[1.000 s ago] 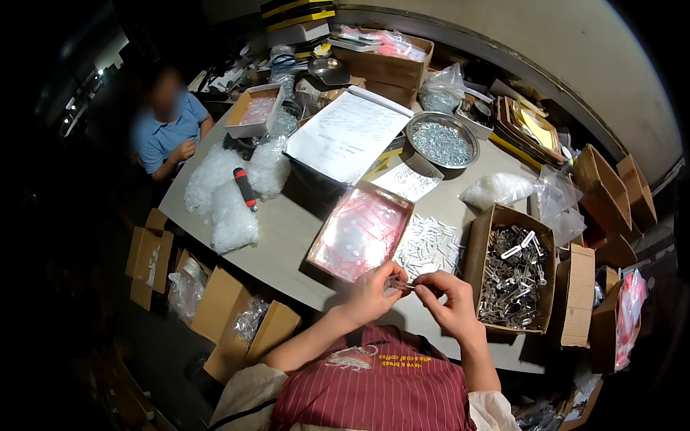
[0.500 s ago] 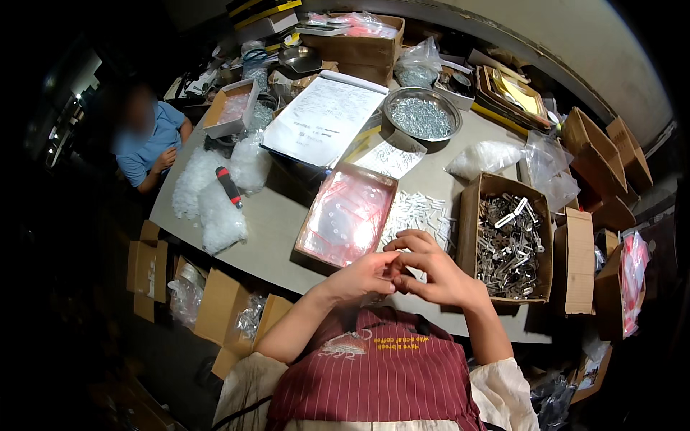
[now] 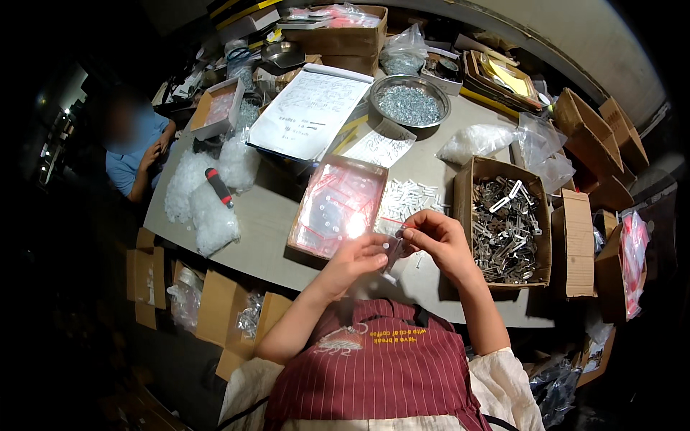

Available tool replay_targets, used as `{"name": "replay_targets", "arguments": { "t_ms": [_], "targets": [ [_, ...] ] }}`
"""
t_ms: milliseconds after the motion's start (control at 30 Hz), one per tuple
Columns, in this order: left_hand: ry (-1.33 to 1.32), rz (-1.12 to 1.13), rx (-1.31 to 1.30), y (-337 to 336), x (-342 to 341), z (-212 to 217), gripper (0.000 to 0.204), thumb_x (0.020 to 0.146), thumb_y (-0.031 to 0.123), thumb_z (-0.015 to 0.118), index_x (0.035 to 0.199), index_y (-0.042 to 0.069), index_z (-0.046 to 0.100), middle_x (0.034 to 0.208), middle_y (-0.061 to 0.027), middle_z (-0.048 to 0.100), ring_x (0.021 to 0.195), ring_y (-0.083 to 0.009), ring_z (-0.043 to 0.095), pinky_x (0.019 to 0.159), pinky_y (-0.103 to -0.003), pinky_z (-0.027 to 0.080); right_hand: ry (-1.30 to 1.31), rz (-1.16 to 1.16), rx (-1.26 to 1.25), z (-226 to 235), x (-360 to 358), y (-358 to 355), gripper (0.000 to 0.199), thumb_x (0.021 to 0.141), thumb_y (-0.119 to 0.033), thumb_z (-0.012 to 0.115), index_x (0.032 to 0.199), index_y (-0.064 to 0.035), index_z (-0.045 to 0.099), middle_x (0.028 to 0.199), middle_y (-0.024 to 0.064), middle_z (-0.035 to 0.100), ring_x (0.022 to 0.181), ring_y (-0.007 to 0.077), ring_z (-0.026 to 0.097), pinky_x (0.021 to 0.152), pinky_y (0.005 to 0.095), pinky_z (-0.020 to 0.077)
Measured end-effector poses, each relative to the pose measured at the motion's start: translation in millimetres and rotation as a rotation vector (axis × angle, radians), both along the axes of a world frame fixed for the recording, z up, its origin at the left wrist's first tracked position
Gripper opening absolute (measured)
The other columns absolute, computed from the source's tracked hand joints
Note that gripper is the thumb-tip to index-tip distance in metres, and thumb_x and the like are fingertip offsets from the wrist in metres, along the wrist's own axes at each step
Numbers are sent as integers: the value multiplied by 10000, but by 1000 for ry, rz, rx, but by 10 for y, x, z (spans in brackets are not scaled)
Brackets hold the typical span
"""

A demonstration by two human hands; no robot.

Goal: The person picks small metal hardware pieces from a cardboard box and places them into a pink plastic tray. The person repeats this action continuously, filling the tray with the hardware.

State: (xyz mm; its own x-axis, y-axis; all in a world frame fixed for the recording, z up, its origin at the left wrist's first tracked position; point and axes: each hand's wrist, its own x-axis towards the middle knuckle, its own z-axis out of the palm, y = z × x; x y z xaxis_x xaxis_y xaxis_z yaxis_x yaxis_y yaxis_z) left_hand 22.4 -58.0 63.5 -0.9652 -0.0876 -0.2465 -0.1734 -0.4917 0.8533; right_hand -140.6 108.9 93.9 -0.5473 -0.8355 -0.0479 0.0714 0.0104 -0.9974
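My left hand [image 3: 357,260] and my right hand [image 3: 440,241] meet over the near edge of the grey table [image 3: 266,215], both pinching a small clear plastic bag [image 3: 394,249] with a small metal part in it. Just beyond the hands lies a pile of small filled white packets [image 3: 407,198]. To the left of it sits a shallow box of clear red-edged bags [image 3: 338,205]. A cardboard box of metal parts [image 3: 503,219] stands right of my right hand.
A round metal bowl of screws [image 3: 410,104] and a sheet of paper on a board [image 3: 313,111] lie farther back. Heaps of clear bags [image 3: 205,194] with a red-handled screwdriver [image 3: 219,187] are at left. Another person [image 3: 136,151] sits beyond them. Cardboard boxes [image 3: 589,129] ring the table.
My hands have drawn together and come nearer to my body, now closed around the small bag. The view has shifted slightly downward.
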Motion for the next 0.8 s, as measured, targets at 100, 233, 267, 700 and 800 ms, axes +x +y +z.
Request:
{"name": "replay_targets", "arguments": {
  "t_ms": [100,233,267,700,800],
  "targets": [
    [74,206,-89,12,-14,58,231,996,97,628,1200,-7,600,1106,-114,692,1056,-163,667,913,-313,545,73,31,11,11,76,17,106,976,-60,689,1026,29,662,896,31,683,828,110,674,728,256,545],
    [79,249,-120,-21,-35,179,182,1002,72,615,1158,-18,594,1028,-122,699,964,-157,688,820,-300,576,133,63,23,-26,149,23,139,984,-46,673,1087,37,629,968,55,686,853,126,696,762,266,569],
    [79,261,-150,-21,-40,193,162,1000,67,612,1136,-20,596,1013,-124,700,939,-159,693,801,-298,582,144,69,27,-46,157,30,154,986,-42,669,1106,40,619,993,64,688,859,130,700,774,270,576],
    [154,369,-734,5,211,-36,76,906,63,704,909,-1,664,792,-52,696,731,-95,662,666,-262,517,663,220,268,137,500,-207,147,955,-127,672,1007,-7,603,863,148,622,780,304,632,694,391,511],
    [169,456,-535,1,433,-138,54,903,7,672,947,-21,656,869,-79,713,790,-114,665,711,-263,522,843,238,47,-60,581,-310,153,915,-110,675,984,-3,590,830,148,599,756,309,610,694,410,499]
  ]
}}
